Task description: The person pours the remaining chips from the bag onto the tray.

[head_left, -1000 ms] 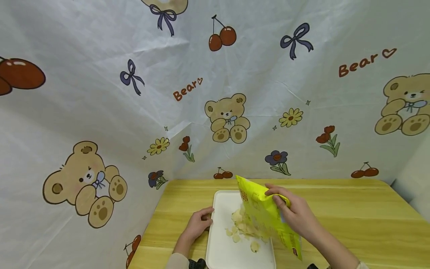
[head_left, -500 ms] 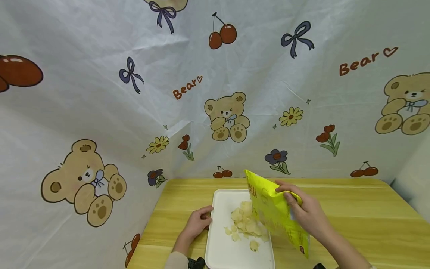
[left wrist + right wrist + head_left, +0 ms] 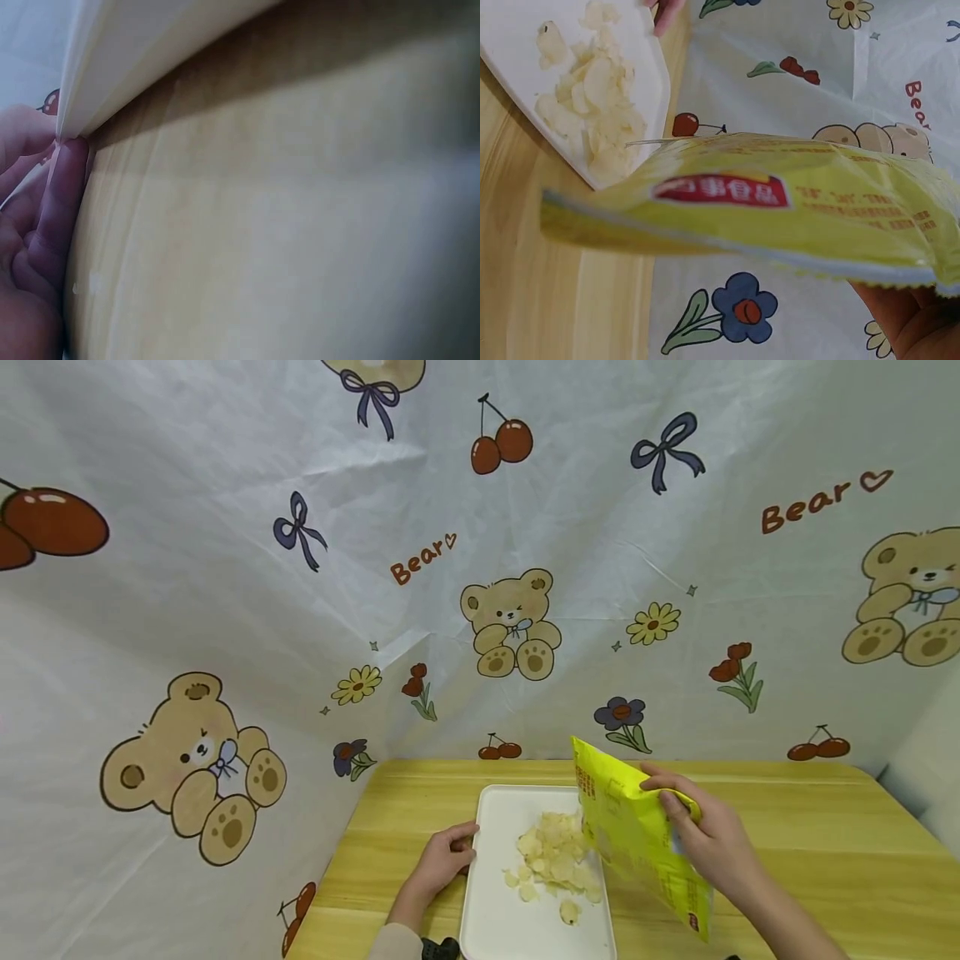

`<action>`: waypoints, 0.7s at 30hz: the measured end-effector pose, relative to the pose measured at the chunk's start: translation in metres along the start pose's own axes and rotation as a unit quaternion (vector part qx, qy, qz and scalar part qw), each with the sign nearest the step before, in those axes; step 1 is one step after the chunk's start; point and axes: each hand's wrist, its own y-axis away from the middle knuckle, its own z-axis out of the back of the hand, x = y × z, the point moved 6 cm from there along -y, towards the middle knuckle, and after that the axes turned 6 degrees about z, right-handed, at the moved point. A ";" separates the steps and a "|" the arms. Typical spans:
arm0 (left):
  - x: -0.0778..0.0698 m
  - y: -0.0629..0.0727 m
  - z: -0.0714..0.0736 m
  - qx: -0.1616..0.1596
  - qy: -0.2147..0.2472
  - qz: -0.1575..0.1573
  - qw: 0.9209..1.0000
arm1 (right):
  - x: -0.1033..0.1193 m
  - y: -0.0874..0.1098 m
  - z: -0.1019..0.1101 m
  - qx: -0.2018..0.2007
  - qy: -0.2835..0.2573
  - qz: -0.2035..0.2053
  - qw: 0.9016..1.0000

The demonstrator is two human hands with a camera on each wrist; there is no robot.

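My right hand (image 3: 708, 827) grips a yellow chip bag (image 3: 630, 818) by its upper right edge, thumb on the near side. Tilted, the bag hangs over the right edge of a white tray (image 3: 495, 927). A heap of potato chips (image 3: 557, 852) lies on the tray, with one chip (image 3: 569, 911) apart toward the front. At the tray's left rim, my left hand (image 3: 442, 864) pinches the edge; the left wrist view shows a finger (image 3: 64, 176) under the rim. In the right wrist view the bag (image 3: 780, 202) covers most of the right hand (image 3: 907, 322).
The wooden table (image 3: 810, 827) extends right of the bag and left of the tray. A white sheet (image 3: 585, 527) printed with bears, cherries and flowers hangs behind and along the left side. A black wrist strap (image 3: 441, 948) shows below the left hand.
My right hand has moved right with the bag, uncovering more of the chip heap. The left hand stays at the tray's rim.
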 end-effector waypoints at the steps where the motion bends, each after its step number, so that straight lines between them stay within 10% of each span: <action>1: 0.000 0.000 0.000 0.000 0.000 0.000 1.000 | -0.001 0.001 0.001 -0.001 -0.001 -0.001 1.000; 21: -0.001 0.001 -0.001 -0.003 -0.002 0.010 1.000 | -0.028 0.019 0.022 -0.013 0.029 -0.047 0.998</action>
